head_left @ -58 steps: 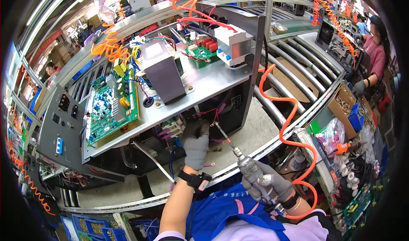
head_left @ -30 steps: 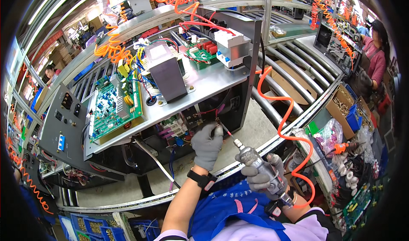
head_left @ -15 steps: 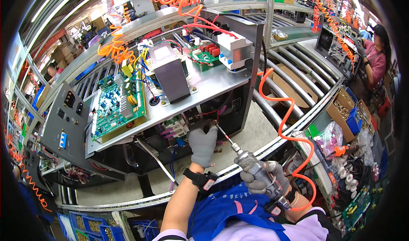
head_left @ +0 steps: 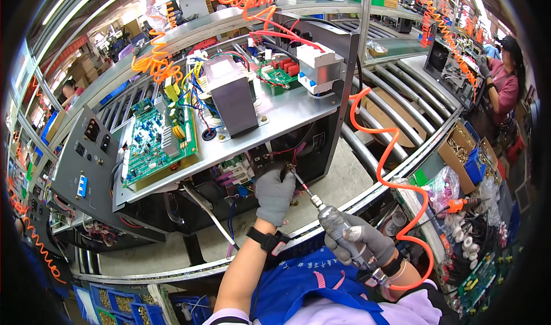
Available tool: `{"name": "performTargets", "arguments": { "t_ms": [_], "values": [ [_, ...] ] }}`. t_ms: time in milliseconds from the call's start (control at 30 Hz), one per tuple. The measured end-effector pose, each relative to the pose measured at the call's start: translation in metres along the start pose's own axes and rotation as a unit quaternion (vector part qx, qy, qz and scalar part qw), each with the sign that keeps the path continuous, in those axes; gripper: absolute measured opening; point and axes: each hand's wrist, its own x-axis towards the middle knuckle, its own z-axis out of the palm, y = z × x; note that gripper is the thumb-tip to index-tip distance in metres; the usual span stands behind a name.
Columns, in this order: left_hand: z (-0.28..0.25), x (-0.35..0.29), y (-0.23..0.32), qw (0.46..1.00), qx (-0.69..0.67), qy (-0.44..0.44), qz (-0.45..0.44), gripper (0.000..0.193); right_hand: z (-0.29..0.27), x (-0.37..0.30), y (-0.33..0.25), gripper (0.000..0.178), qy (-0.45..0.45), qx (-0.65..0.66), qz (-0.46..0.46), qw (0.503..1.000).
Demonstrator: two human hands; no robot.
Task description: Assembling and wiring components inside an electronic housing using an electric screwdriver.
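A grey pneumatic screwdriver [head_left: 334, 221] is gripped in my gloved right hand [head_left: 367, 242]. Its long bit points up and left, the tip at the opening below the metal shelf [head_left: 275, 124] of a machine chassis. My gloved left hand [head_left: 274, 196] reaches into that opening, fingers bent together beside the bit tip; what they hold is hidden in shadow. Near the left fingers are a pale terminal part [head_left: 234, 173] and pink-purple wires. On the shelf above sit a transformer [head_left: 232, 104], a green circuit board [head_left: 152, 147] and a clear-sided white block [head_left: 318, 69].
An orange air hose [head_left: 396, 141] loops from the screwdriver up past the chassis. Rollers [head_left: 410, 98] run behind and to the right. Boxes of screws [head_left: 457, 147] and loose parts lie at right, blue bins [head_left: 123, 302] at lower left. Another person [head_left: 505, 84] works at far right.
My right hand has shifted its hold on the screwdriver, fingers now lying more over its body. The hose has swung slightly right. My left hand stays almost in place.
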Motion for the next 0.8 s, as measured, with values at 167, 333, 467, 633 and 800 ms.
{"name": "performTargets", "arguments": {
  "t_ms": [167, 333, 467, 633, 800],
  "values": [
    [-0.001, -0.003, 0.004, 1.000, -0.008, 0.005, -0.003, 0.016, 0.007, 0.001, -0.002, 0.060, 0.036, -0.171, -0.007, 0.985],
    [0.009, -0.010, 0.008, 0.999, -0.013, 0.043, 0.010, 0.031, 0.016, 0.004, 0.000, 0.056, 0.027, -0.058, 0.004, 0.998],
    [0.026, -0.012, -0.007, 0.973, -0.171, 0.097, -0.118, 0.034, 0.026, 0.013, 0.009, 0.051, 0.040, -0.068, 0.008, 0.997],
    [0.046, -0.013, -0.020, 0.908, -0.341, 0.163, -0.183, 0.029, 0.030, 0.030, 0.010, 0.047, 0.011, -0.061, 0.013, 0.998],
    [0.049, -0.013, -0.029, 0.878, -0.400, 0.158, -0.212, 0.022, 0.036, 0.041, 0.009, 0.037, 0.027, -0.096, 0.009, 0.995]
  ]
}}
